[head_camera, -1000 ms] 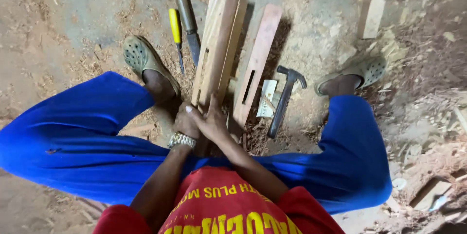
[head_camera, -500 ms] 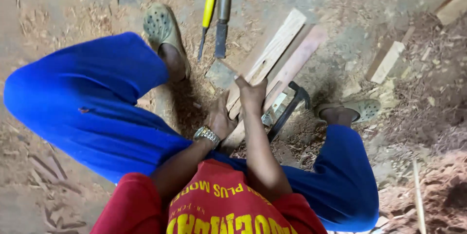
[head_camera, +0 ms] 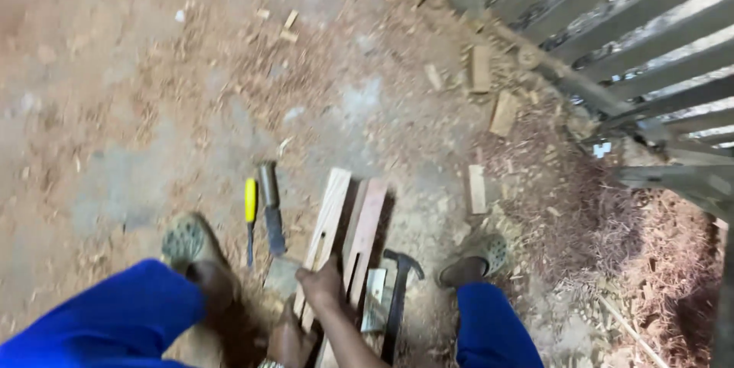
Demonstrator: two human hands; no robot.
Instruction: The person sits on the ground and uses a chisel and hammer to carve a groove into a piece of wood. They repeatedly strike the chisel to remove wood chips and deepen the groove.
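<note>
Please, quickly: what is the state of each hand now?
Left hand: low beside the wooden planks; grip cannot be told.
Right hand: closed on the wooden planks.

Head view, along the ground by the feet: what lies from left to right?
Left shoe → yellow-handled screwdriver → chisel → pale plank → reddish plank → hammer → right shoe.

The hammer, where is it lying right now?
In the head view the hammer lies on the sawdust-strewn ground at bottom centre, just right of the wooden planks and left of the person's right foot.
</note>
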